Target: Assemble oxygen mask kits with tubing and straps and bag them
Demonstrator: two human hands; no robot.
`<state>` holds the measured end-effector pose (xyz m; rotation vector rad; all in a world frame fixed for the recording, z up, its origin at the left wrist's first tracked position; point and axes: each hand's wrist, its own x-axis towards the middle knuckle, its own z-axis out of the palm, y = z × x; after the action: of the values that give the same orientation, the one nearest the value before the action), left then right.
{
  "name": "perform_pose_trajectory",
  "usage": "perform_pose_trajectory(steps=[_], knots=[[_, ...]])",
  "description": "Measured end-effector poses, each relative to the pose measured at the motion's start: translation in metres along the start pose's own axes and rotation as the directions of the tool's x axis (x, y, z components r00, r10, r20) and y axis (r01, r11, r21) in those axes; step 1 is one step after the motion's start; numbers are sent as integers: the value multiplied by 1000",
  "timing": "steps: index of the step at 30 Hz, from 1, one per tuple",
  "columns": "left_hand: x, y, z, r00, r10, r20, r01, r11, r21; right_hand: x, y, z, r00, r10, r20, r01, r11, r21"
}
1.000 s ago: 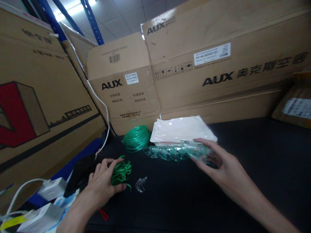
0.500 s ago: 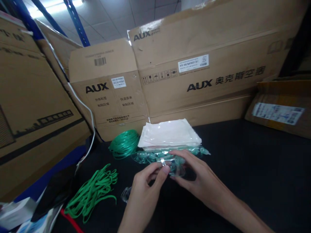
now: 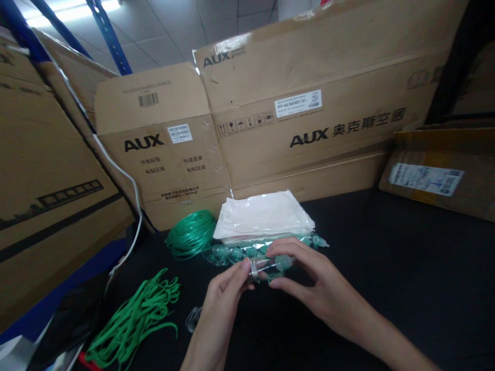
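Observation:
Held between both hands is a clear, green-tinted oxygen mask (image 3: 266, 269) with a metal nose strip (image 3: 254, 269) and a green connector at its right end. My left hand (image 3: 224, 293) pinches the mask's left edge beside the strip, thumb on top. My right hand (image 3: 309, 273) grips its other side, thumb below and fingers above. Just behind lie several similar masks (image 3: 228, 254) nested in a row. A coil of green tubing (image 3: 191, 233) is at their left. Green elastic straps (image 3: 135, 317) form a loose pile to the left, and small clear loops (image 3: 192, 318) lie by my left wrist.
A stack of white packets (image 3: 265, 215) stands behind the masks. Large AUX cardboard boxes (image 3: 263, 154) wall off the back of the black table (image 3: 371, 268). A taped carton (image 3: 472, 190) is at the right. A white cable (image 3: 133, 190) hangs at the left.
The mask has turned in my hands, so its metal strip and green connector show more plainly. My left thumb has moved off the strip to the left edge. The view has shifted slightly right.

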<state>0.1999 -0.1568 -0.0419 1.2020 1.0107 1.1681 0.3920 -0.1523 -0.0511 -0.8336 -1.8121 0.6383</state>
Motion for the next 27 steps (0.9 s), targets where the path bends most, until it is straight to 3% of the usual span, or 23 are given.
perform_pose_trajectory(steps=[8, 14, 27], knots=[[7, -5, -12, 1000, -7, 9, 6, 992, 127, -3, 2, 4, 997, 71, 27, -72, 997, 12], [5, 0, -11, 1000, -12, 20, 10, 997, 81, -5, 8, 1, 988, 151, 8, -152, 988, 16], [13, -3, -20, 984, -66, 164, 17, 959, 282, -7, 18, -9, 980, 191, 53, -196, 973, 121]])
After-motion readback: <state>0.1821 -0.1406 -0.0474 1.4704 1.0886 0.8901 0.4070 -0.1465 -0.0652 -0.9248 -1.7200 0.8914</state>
